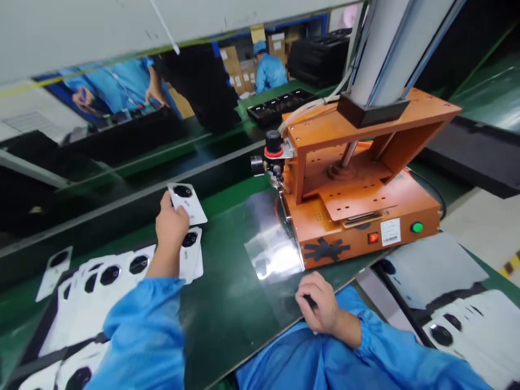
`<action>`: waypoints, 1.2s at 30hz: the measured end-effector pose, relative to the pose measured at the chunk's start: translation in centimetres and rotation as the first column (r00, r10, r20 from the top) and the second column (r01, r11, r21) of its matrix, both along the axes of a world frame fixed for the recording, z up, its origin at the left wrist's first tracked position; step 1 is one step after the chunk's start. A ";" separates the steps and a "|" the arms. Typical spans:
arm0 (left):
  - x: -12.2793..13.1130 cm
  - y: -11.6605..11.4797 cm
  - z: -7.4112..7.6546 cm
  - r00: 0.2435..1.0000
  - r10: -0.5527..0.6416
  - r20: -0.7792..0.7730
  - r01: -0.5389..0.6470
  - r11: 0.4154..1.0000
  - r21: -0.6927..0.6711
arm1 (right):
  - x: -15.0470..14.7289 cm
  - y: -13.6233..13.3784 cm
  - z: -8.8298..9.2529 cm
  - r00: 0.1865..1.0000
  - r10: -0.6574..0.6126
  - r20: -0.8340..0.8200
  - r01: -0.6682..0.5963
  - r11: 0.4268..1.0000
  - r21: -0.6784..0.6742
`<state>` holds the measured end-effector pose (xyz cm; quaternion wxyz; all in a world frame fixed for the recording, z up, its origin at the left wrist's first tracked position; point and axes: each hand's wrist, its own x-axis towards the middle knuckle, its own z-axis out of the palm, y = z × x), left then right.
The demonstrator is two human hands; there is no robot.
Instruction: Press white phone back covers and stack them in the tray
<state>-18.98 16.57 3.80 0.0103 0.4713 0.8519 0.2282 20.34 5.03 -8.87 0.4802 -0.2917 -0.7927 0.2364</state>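
We pinch a white phone cover point(194, 210) in our left hand point(172, 222); our right hand point(319, 303), curled, contents unclear, rests well apart.

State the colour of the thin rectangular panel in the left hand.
The panel is white with a black patch, clearest in head view.

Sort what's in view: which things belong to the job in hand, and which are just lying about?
Seem to belong:
- white phone back cover held in the left hand
- similar covers on the left
- orange pneumatic press, probably

Apparently just lying about:
- black tray beyond the press
- cardboard boxes in the background
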 end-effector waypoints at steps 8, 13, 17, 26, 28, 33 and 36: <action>14.8 -21.6 -6.8 0.923 -0.023 0.383 0.028 1.000 -0.009 | -2.8 -0.7 3.8 0.980 0.161 -0.114 -0.192 0.910 -0.367; 17.8 -24.9 -9.4 0.919 -0.142 0.368 0.194 0.975 -0.109 | -7.2 1.7 4.8 0.975 0.201 -0.092 -0.213 0.741 -0.637; 16.9 -25.4 -9.5 0.978 -0.196 0.067 0.202 0.974 -0.103 | -9.8 4.2 4.6 0.971 0.237 0.011 -0.175 0.745 -0.643; 18.6 -26.2 -13.0 0.929 -0.291 -0.228 0.318 0.944 0.091 | -12.4 5.2 4.9 0.910 0.310 0.275 -0.136 0.850 -0.508; 18.6 -26.2 -13.2 0.933 -0.290 -0.213 0.316 0.944 0.097 | -13.0 4.8 4.8 0.892 0.318 0.321 -0.124 0.856 -0.502; 18.3 -26.3 -13.3 0.942 -0.285 -0.176 0.305 0.947 0.102 | -13.8 3.7 4.4 0.836 0.332 0.436 -0.093 0.870 -0.484; 18.4 -26.3 -13.1 0.951 -0.273 -0.148 0.284 0.957 0.061 | -14.0 3.5 3.9 0.828 0.288 0.481 -0.064 0.901 -0.429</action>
